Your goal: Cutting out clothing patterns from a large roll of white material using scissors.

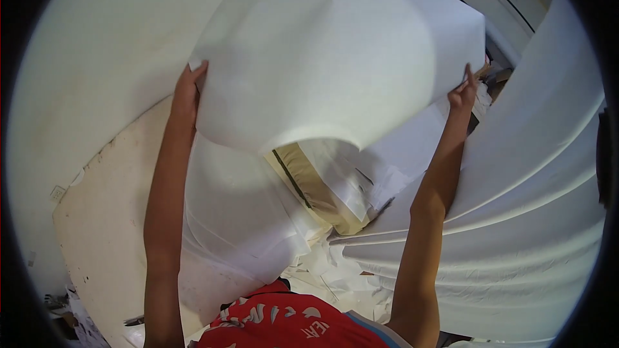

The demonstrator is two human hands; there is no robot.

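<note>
A large white sheet (322,58) is held up in front of me at arm's length, bowed, with a curved cut-out along its near edge. My left hand (189,87) grips its left edge, the thumb lying on the front face. At the right edge my right hand (463,95) pinches the sheet, one finger pointing upward; part of its grip is hard to see. Whether the sheet is paper or cloth cannot be told. Beneath it lie more white sheets (238,200) on a pale board-like surface (103,212).
White fabric (503,245) hangs in long folds along the right. A beige folded piece with a dark stripe (316,190) lies below the raised sheet, near loose white scraps (322,261). A dark tool (134,321) rests at lower left. A pale wall (97,58) rises behind the board.
</note>
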